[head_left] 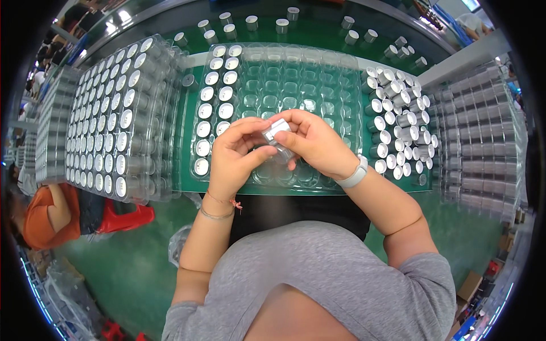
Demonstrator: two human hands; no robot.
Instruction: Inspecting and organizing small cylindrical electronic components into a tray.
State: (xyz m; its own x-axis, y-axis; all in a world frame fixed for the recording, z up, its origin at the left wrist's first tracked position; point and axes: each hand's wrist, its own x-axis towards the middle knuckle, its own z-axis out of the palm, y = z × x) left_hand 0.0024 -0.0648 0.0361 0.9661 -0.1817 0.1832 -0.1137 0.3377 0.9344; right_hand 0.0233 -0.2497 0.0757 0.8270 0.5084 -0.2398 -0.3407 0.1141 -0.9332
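Both of my hands meet over the near middle of a clear plastic tray (284, 74), closed around a small silver metal cylinder (277, 129). My left hand (240, 149) grips its left side, fingertips and thumb bent in. From the right, my right hand (318, 143) presses a thumb on it, fingers curled behind; a further silver part shows below that thumb, and I cannot tell if it is a second cylinder. In the tray's left columns, white-topped silver cylinders (202, 148) stand upright in their pockets; the pockets to the right show bare plastic.
A tall stack of filled trays (142, 136) stands at the left, another stack of trays (478, 136) at the right. Many loose cylinders (398, 122) crowd the table right of the tray. Several more (281, 25) stand on the dark green strip beyond. A person (51, 213) sits at the far left.
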